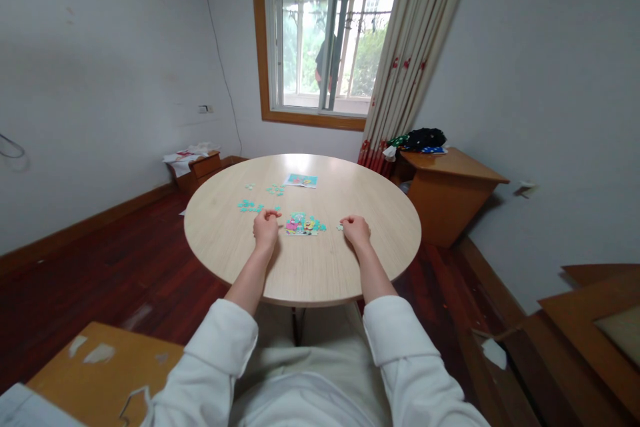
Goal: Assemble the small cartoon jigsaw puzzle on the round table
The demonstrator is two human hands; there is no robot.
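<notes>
A partly assembled jigsaw puzzle with pink and yellow cartoon figures lies flat on the round table. Just left of it rests my left hand, fingers curled together; whatever they may hold is hidden. My right hand is to the right of the puzzle, thumb and fingers pinched at a small pale puzzle piece. Loose turquoise pieces are heaped beyond my left hand. Farther back are more scattered pieces and a printed picture sheet with similar figures.
A wooden cabinet with dark cloth on it stands right of the table, by the curtain. At lower left is a wooden surface. Behind the window a person is partly visible. Wooden furniture fills the lower right.
</notes>
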